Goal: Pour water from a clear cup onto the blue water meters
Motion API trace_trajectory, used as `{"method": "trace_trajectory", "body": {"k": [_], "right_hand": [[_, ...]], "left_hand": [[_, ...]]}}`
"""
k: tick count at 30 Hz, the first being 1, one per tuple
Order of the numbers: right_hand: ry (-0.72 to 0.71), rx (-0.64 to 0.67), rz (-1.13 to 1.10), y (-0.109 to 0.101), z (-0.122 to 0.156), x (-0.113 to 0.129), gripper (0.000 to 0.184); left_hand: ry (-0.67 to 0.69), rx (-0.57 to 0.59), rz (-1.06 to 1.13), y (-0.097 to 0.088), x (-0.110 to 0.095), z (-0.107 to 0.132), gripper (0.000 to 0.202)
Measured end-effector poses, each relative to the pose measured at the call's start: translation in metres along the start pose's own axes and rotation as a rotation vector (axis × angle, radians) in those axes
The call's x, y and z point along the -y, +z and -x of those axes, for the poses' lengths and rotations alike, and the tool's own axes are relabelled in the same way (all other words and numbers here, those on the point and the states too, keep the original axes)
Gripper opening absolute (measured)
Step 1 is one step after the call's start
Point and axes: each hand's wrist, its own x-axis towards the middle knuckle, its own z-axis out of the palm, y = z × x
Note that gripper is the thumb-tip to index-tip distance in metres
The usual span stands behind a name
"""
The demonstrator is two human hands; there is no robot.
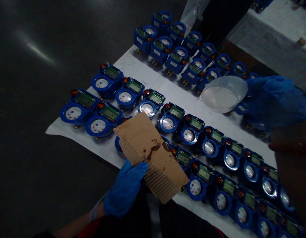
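My left hand (pixel 124 188), in a blue glove, grips a torn piece of brown corrugated cardboard (pixel 150 152) with dark stains, held over the near row of blue water meters (pixel 192 127). My right hand (pixel 274 99), also in a blue glove, holds a clear plastic bowl (pixel 223 93) of whitish liquid above the far rows of meters. The fingers of that hand are mostly hidden behind the bowl. The meters have round white dials and green display panels and lie in rows on a white sheet (pixel 153 79).
A second cluster of blue meters (pixel 172 43) lies at the far end of the sheet. Dark floor (pixel 43 99) surrounds the sheet on the left. A white covered surface (pixel 279 36) stands at the upper right. A dark blurred shape (pixel 294 165) fills the right edge.
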Motion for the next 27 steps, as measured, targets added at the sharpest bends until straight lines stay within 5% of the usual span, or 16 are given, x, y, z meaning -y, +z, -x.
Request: {"method": "trace_trajectory", "body": {"k": [22,27], "right_hand": [[0.043,0.037,-0.023,-0.006,0.005,0.006,0.038],[0.151,0.086,-0.052,-0.008,0.006,0.009,0.042]], "left_hand": [[-0.017,0.001,-0.017,-0.002,0.003,-0.003,0.048],[-0.019,-0.005,-0.019,-0.004,0.006,-0.001,0.048]]}}
